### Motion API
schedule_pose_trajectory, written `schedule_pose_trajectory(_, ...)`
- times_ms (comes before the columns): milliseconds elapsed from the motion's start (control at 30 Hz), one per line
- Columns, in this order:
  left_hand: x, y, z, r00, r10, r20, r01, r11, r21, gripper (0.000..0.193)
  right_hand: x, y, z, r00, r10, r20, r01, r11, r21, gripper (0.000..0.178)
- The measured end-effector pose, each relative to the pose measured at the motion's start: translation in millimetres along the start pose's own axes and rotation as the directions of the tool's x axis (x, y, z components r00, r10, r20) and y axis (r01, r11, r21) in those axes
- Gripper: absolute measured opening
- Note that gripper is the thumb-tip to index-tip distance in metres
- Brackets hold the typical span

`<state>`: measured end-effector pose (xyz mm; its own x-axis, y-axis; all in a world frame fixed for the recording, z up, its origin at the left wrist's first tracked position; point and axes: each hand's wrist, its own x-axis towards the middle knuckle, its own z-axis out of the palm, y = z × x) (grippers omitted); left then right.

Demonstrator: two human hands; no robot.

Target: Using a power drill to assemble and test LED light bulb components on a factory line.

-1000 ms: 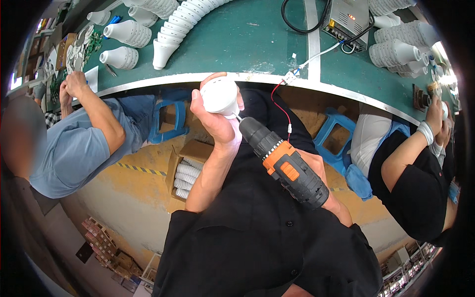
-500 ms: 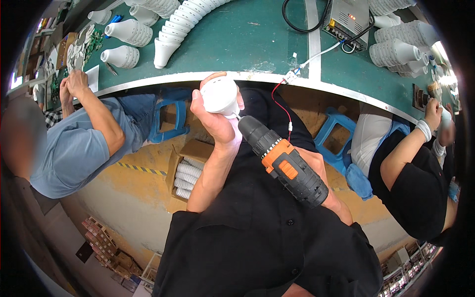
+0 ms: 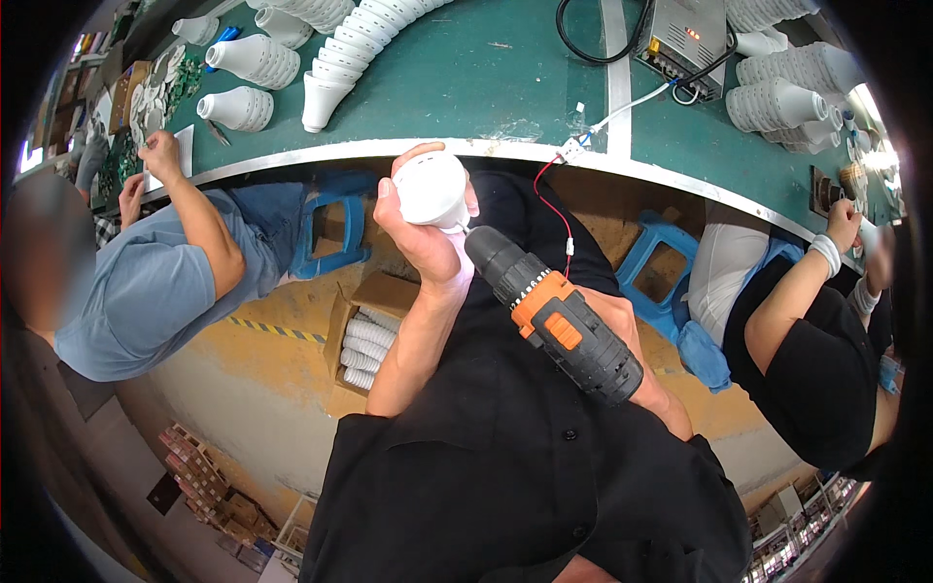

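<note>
A white cone-shaped plastic housing point(image 3: 431, 187) sits in my left hand point(image 3: 425, 250), its fingers wrapped round it just off the bench's front edge. My right hand point(image 3: 616, 319) grips a black and orange cordless drill point(image 3: 555, 322) from behind, and the drill body hides most of its fingers. The drill's bit points up and left and meets the lower side of the housing, where a bright glow falls on my left wrist. Whether a screw is at the tip is too small to tell.
The green bench point(image 3: 466, 87) bears a long curved stack of white housings point(image 3: 340, 63), with shorter stacks both sides. A metal power supply point(image 3: 683, 44) has a red cable point(image 3: 554, 204) hanging over the edge. Co-workers sit left and right near blue stools point(image 3: 332, 233). A carton point(image 3: 352, 364) holds more housings.
My hands, the housing and the drill stay nearly in place. The left co-worker's hands have moved apart, and the right co-worker's hands have shifted slightly.
</note>
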<state>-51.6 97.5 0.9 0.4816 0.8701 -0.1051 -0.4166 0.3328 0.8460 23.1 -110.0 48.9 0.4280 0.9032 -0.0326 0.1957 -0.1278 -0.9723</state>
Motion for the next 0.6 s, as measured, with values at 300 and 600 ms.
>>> schedule_pose_trajectory(300, -2.9, 0.4, 2.0, 1.0, 0.02, 0.008, -0.02, 1.0, 0.018, 0.062, -2.1, 2.7, 0.7, 1.0, -0.018, -0.008, 0.018, 1.0, -0.008, 0.02)
schedule_pose_trajectory(600, -5.7, 1.4, 0.8, 0.999, 0.026, 0.023, -0.026, 1.0, 0.001, 0.061, 0.0, -1.8, 0.4, 0.999, -0.034, -0.002, 0.034, 0.999, 0.01, 0.022)
